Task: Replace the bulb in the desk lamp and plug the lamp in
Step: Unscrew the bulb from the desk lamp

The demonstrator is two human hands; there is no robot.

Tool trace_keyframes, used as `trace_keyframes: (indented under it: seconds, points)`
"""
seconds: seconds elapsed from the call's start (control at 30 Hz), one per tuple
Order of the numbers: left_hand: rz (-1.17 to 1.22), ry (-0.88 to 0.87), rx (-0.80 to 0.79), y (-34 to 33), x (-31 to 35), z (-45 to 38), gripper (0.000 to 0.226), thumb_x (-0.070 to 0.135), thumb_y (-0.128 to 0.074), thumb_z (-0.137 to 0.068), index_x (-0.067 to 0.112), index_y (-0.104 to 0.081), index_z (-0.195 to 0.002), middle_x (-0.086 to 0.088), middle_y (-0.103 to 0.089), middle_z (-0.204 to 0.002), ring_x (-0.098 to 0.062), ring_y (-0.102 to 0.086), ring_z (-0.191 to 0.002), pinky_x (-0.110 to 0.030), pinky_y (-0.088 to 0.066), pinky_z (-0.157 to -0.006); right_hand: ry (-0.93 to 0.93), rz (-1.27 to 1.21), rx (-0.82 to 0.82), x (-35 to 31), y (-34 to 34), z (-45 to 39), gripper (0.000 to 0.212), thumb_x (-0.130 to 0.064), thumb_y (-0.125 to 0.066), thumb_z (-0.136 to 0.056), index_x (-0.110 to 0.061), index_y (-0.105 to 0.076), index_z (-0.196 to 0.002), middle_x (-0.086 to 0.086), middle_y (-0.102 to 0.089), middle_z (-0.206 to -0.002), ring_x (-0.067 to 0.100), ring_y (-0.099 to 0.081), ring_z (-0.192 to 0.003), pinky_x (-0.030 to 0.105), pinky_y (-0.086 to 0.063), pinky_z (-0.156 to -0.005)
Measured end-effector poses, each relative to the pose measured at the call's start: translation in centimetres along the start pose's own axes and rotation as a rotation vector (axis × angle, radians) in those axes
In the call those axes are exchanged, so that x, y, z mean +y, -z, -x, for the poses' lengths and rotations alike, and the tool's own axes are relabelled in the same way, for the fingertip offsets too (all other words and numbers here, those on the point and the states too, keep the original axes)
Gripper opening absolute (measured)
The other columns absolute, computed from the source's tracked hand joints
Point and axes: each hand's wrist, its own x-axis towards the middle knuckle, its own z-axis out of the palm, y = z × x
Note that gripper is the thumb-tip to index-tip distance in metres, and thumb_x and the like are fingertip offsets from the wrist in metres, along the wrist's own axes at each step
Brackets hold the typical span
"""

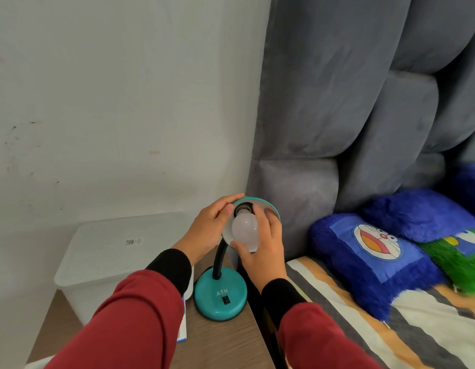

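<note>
Bulb (245, 228), white, sits at the teal lamp shade's (271, 206) socket; right hand (260, 246) grips it, left hand (212, 225) grips the shade. Crooked turning could cross-thread it.

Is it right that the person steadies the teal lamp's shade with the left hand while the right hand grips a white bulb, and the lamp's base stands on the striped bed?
Not quite. In the head view the lamp's base stands on the wooden bedside table, beside the bed. The rest holds: left hand on the shade, right hand gripping the white bulb.
</note>
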Motion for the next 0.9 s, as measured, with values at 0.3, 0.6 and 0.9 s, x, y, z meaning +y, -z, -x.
trace_keyframes:
  seconds: [0.3, 0.6, 0.9]
  points:
    - [0.008, 0.004, 0.002, 0.06, -0.06, 0.02, 0.032, 0.022, -0.034, -0.102, 0.044, -0.054, -0.116, 0.004, -0.059, -0.122, -0.018, -0.056, -0.116, -0.039, -0.050, -0.100, 0.089, 0.044, -0.042, -0.03, -0.01, -0.02, 0.069, -0.012, -0.065, -0.083, -0.029, -0.033, -0.142, -0.001, -0.029, -0.148, 0.017, -0.029, -0.136, 0.031, -0.029, -0.114]
    - [-0.003, 0.011, 0.009, 0.00, 0.03, 0.05, 0.033, 0.024, -0.033, -0.102, 0.044, -0.054, -0.116, 0.004, -0.058, -0.125, -0.018, -0.055, -0.118, -0.043, -0.048, -0.102, 0.067, 0.026, -0.020, -0.26, -0.12, 0.01, 0.068, -0.009, -0.063, -0.083, -0.030, -0.033, -0.141, 0.001, -0.030, -0.146, 0.017, -0.030, -0.135, 0.027, -0.027, -0.113]
    - [0.000, 0.001, 0.006, -0.08, 0.22, 0.15, 0.034, 0.023, -0.033, -0.102, 0.048, -0.053, -0.110, 0.013, -0.059, -0.115, -0.017, -0.055, -0.117, -0.039, -0.048, -0.101, 0.061, 0.018, -0.016, -0.38, -0.08, -0.12, 0.067, -0.007, -0.061, -0.084, -0.033, -0.034, -0.140, 0.001, -0.026, -0.148, 0.014, -0.028, -0.135, 0.024, -0.026, -0.114]
